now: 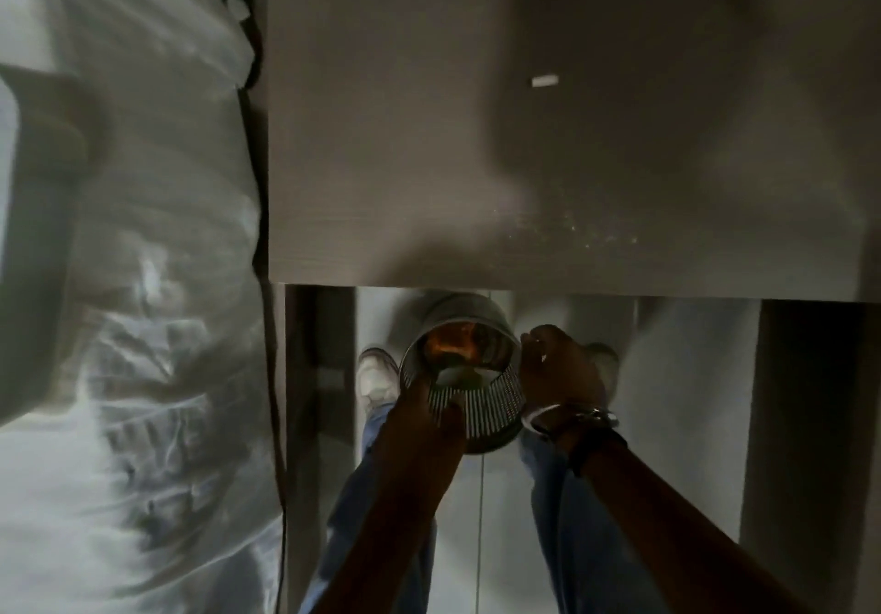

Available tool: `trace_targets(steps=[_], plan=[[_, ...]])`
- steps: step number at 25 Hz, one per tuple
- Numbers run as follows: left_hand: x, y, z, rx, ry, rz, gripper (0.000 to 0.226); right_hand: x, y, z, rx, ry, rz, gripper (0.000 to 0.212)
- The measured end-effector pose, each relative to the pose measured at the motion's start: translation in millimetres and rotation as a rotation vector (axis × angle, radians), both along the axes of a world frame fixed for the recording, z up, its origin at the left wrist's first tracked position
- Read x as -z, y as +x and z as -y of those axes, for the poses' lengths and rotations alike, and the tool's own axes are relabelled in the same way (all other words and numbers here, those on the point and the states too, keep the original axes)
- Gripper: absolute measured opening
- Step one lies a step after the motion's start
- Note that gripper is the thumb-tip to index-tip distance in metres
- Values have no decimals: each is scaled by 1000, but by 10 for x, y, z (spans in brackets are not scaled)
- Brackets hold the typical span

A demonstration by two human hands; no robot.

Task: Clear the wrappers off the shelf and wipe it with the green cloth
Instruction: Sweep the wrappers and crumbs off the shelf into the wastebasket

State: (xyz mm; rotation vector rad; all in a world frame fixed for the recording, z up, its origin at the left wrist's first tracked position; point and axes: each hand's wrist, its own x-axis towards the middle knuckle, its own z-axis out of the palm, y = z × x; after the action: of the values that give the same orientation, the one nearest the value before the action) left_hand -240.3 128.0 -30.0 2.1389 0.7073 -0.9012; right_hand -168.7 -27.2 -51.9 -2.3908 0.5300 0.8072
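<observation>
A slotted silver metal waste bin (pixel 465 375), tilted below the pale grey wooden shelf (pixel 405 160), is gripped by the left hand (pixel 431 411) and right hand (pixel 562 370), fingers closed on its rim.

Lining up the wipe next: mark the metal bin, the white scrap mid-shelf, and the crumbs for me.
metal bin (pixel 476 411): head view, on its slotted side wall.
white scrap (pixel 544 81): head view, on its middle.
crumbs (pixel 579 228): head view, amid the scattered specks near the shelf's front edge.
</observation>
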Motion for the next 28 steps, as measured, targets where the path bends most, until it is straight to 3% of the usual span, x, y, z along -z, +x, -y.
trace_targets(steps=[1, 4, 6, 7, 10, 13, 18, 21, 24, 26, 28], plan=[[-49, 146, -3, 26, 30, 62, 42, -96, 189, 105, -15, 24, 107, 22], [-212, 973, 216, 108, 148, 530, 40, -383, 983, 411, 58, 136, 549, 24], [-143, 1650, 472, 215, 182, 861, 47, -390, 1701, 638, 58, 73, 834, 30], [-90, 2024, 616, 277, 201, 941, 50, -358, 2079, 768, 41, 26, 873, 35], [-9, 2900, 804, 470, 215, 798, 57, -133, 2943, 1006, -91, -285, 660, 49], [123, 3276, 839, 538, 316, 712, 42, 118, 3246, 1149, -236, -427, 433, 49], [443, 3346, 692, 582, 373, 614, 22, 457, 3330, 1211, -349, -532, 510, 27], [535, 3364, 648, 523, 321, 641, 12, 509, 3415, 1227, -294, -523, 574, 26], [484, 3291, 759, 531, 299, 643, 13, 411, 3396, 1286, -268, -526, 445, 32], [350, 3018, 777, 555, 303, 679, 15, 293, 3159, 1191, -243, -426, 399, 32], [105, 2468, 690, 450, 275, 696, 16, 94, 2633, 941, -245, -284, 403, 25]])
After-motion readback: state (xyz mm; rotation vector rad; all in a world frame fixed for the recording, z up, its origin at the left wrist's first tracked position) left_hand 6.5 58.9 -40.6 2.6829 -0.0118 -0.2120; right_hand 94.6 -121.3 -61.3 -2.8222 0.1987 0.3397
